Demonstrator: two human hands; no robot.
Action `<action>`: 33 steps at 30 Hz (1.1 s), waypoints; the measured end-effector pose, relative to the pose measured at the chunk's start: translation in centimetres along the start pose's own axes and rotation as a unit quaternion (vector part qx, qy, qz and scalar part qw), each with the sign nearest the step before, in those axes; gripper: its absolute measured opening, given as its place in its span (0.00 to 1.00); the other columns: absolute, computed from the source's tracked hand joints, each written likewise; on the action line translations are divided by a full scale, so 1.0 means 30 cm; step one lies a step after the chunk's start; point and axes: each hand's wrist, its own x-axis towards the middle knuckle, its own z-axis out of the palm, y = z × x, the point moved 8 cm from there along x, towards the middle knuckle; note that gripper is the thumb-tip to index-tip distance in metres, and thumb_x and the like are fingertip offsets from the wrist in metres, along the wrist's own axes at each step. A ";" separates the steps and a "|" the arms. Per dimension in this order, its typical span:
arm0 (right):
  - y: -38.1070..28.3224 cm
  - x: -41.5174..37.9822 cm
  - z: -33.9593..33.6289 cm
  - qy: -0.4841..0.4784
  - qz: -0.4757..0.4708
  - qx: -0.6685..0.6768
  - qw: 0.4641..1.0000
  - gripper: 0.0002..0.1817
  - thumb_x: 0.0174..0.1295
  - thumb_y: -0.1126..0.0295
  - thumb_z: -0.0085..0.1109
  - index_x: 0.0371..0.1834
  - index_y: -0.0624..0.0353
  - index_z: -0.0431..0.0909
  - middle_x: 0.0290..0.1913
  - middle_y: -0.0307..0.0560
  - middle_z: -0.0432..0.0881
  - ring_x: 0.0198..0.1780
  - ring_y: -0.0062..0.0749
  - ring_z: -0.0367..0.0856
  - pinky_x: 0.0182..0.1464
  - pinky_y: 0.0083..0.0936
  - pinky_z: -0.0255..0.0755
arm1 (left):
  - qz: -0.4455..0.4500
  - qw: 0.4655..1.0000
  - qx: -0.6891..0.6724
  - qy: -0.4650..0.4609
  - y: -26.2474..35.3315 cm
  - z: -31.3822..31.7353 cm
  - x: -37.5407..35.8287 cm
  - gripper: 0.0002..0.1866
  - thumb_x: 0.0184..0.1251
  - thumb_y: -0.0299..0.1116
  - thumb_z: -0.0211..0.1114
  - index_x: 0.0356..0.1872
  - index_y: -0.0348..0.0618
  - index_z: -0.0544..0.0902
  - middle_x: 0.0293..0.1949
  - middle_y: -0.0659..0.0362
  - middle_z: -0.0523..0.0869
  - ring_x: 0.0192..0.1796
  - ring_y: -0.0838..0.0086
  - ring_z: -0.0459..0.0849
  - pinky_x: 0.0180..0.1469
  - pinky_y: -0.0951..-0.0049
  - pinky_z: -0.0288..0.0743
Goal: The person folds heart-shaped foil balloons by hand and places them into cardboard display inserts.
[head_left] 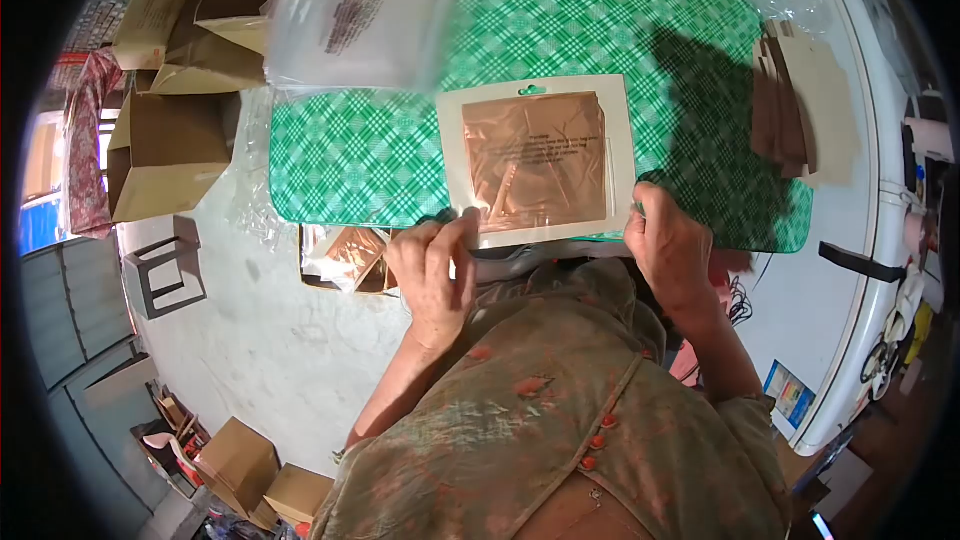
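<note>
A cream hanging card (622,165) with a slot at its top lies at the front edge of the table. In its middle shows a copper-coloured film packet (535,155) with small dark print. My left hand (432,270) pinches the card's lower left corner, fingers closed. At the lower right corner, my right hand (668,245) grips the card's edge between thumb and bent fingers. Both fingertips are partly hidden. Beneath the table edge, close to my left hand, a box (345,285) holds more copper-coloured packets in clear plastic.
A green checked cloth (570,10) covers the table. Clear printed plastic bags (400,20) are stacked at back left, near open cardboard boxes (180,140). Brown pieces (780,110) and cream cards (828,110) lie at right. A grey frame-shaped stool (165,268) stands on the floor.
</note>
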 end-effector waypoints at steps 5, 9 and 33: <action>-0.037 0.043 -0.002 -0.021 -0.061 0.032 0.997 0.16 0.60 0.73 0.69 0.51 0.52 0.79 0.34 0.43 0.85 0.29 0.41 0.87 0.30 0.36 0.81 | -0.344 0.880 -0.326 -0.047 -0.132 0.053 -0.142 0.11 0.76 0.28 0.70 0.52 0.36 0.82 0.40 0.56 0.87 0.37 0.74 0.84 0.39 0.72 0.80; -0.078 0.070 0.009 -0.024 -0.093 0.042 0.994 0.15 0.61 0.72 0.70 0.50 0.52 0.80 0.33 0.44 0.85 0.31 0.40 0.88 0.32 0.35 0.81 | -0.470 0.708 -0.516 -0.106 -0.113 0.135 -0.131 0.13 0.81 0.36 0.68 0.54 0.35 0.83 0.40 0.57 0.91 0.38 0.78 0.89 0.39 0.74 0.84; -0.037 0.032 0.000 -0.066 -0.002 0.209 0.976 0.06 0.67 0.75 0.67 0.44 0.58 0.81 0.29 0.47 0.82 0.25 0.41 0.81 0.30 0.35 0.75 | -0.737 0.640 -0.206 -0.071 -1.128 0.138 -1.220 0.36 0.76 0.51 0.69 0.78 0.46 0.70 0.59 0.53 0.84 0.55 0.64 0.85 0.43 0.57 0.87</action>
